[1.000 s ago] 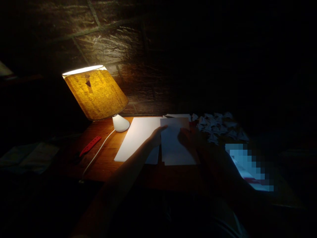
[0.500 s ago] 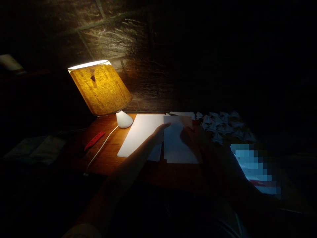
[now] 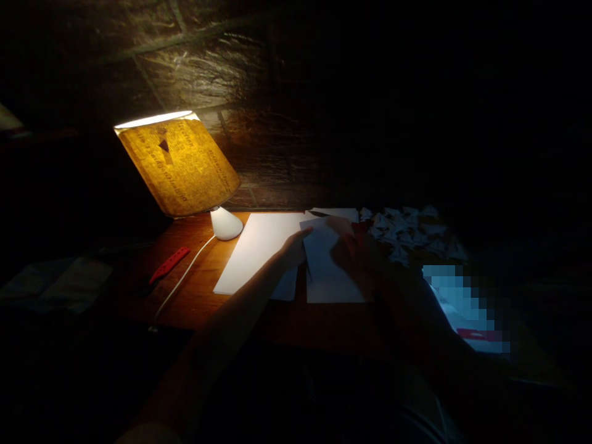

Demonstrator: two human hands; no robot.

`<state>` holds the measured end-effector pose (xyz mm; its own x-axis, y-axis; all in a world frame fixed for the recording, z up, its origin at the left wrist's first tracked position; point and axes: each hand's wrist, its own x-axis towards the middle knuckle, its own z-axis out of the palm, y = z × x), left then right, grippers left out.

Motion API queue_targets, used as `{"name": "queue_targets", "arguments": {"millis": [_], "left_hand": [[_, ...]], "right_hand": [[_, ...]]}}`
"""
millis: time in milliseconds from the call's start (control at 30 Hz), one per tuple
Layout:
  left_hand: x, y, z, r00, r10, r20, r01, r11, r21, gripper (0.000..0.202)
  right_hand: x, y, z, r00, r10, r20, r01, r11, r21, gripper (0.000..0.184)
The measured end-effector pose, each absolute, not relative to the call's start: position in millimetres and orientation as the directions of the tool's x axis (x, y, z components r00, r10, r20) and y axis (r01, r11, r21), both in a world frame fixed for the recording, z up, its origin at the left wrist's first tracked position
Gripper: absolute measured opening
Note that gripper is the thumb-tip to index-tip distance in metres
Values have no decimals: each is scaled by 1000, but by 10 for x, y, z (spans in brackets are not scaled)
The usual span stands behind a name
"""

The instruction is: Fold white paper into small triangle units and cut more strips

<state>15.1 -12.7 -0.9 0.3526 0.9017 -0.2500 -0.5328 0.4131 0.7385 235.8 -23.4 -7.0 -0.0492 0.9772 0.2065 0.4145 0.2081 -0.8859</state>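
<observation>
A white sheet of paper (image 3: 319, 265) lies under and between my hands on the wooden table. My left hand (image 3: 295, 245) grips its left edge, with the thumb on top. On the right side of the sheet, my right hand (image 3: 352, 250) is in shadow; its fingers look bent over the paper, but I cannot tell how firmly they hold it. To the left is a stack of white paper (image 3: 259, 253), partly covered by my left forearm. More paper (image 3: 340, 214) with a dark pointed object lies behind the sheet.
A lit lamp (image 3: 178, 166) with a printed shade stands at the back left, its white cord (image 3: 180, 280) running forward. Beside the cord is a red-handled tool (image 3: 170, 265). Several folded paper pieces (image 3: 407, 231) sit at the right, near a glowing blurred screen (image 3: 457, 299).
The sheet's top edge has tilted and dropped slightly, and my right hand has moved a little left over it. The whole view has shifted slightly.
</observation>
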Motion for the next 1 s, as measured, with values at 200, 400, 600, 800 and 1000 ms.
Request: {"name": "queue_targets", "arguments": {"millis": [200, 400, 600, 800, 1000], "left_hand": [[160, -115, 17, 317, 897, -309, -538, 438, 720, 27], [172, -154, 100, 305, 900, -311, -546, 432, 718, 31], [220, -193, 189, 362, 900, -241, -548, 415, 726, 50], [209, -196, 110, 289, 936, -199, -472, 320, 821, 24], [208, -200, 103, 319, 939, -129, -451, 270, 851, 22]], "right_hand": [[2330, -296, 4, -5, 951, 310, 502, 271, -822, 34], [2304, -345, 118, -104, 875, 474, 459, 465, -757, 10], [2261, -431, 128, -355, 777, 521, 388, 629, -674, 29], [2272, -487, 167, -423, 756, 499, 329, 642, -693, 39], [2241, -380, 117, -208, 891, 402, 245, 446, -861, 21]]}}
